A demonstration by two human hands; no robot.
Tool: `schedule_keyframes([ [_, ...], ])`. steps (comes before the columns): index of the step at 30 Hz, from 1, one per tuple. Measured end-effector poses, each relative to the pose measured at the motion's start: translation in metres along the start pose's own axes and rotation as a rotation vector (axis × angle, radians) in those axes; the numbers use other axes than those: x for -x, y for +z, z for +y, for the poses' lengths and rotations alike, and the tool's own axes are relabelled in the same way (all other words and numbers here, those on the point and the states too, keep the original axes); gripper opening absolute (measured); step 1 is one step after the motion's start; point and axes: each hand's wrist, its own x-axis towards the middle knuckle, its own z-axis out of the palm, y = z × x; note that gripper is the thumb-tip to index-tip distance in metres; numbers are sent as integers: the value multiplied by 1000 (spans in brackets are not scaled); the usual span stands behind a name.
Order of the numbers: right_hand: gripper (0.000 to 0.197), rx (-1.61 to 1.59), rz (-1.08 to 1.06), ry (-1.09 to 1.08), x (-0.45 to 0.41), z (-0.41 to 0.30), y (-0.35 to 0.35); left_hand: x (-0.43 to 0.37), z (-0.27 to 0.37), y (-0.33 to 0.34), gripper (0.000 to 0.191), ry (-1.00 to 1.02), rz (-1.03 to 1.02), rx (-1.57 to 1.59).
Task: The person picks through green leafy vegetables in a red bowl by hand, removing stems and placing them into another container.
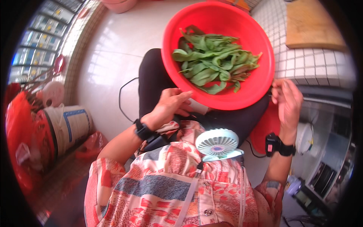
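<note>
A red plastic basin sits over my thighs, near the knees. Inside it lies a heap of green leafy vegetables, with bare basin wall showing around the leaves. My left hand is at the near left rim, its thumb side against the edge and the other fingers lower down. At the right rim, my right hand has its fingertips bent in against the edge; their undersides are hidden. Below the basin, a small light blue fan rests on my chest.
On the left stand a white bucket and a red plastic bag, below a barred window. A wooden cutting board lies on a tiled ledge at right. A black cable loops beside my left leg.
</note>
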Motion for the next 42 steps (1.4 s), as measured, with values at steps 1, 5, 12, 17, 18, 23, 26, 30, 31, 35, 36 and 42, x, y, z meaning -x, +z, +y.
schedule_keyframes([
  [1, 22, 71, 44, -13, 7, 4, -9, -9, -4, 1, 46, -12, -4, 45],
  [5, 20, 45, 180, 25, 23, 18, -17, -28, -8, 1, 43, 44, -7, 244],
  [12, 15, 290, 203, 24, 21, 14, -27, -52, 5, 4, 15, 297, 114, 448],
  [17, 18, 258, 328, -137, 15, -14, -47, -34, 44, -27, 5, 304, 31, 557],
  [18, 19, 242, 339, -167, 11, -21, -48, -29, 50, -38, 5, 386, -3, 600],
  [23, 18, 62, 254, -366, -17, -64, -29, -22, 89, -99, 5, 603, 53, 594],
  [26, 20, -37, 143, -402, -40, -82, -18, -1, 104, -100, 13, 683, 195, 501],
  [30, 25, -293, -219, -377, -115, -60, -44, 8, 108, -94, 16, 679, 248, 472],
  [31, 30, -432, -406, -359, -146, -32, -56, 7, 106, -97, 14, 687, 247, 473],
  [35, 62, 1344, -41, -109, -180, 59, -58, -2, 103, -110, 9, 724, 269, 487],
  [36, 62, 1158, -29, -125, -167, 43, -51, -4, 101, -116, 10, 704, 233, 410],
  [42, 27, 495, 73, 322, -100, 89, -91, -13, 100, -111, 16, 750, 314, 473],
])
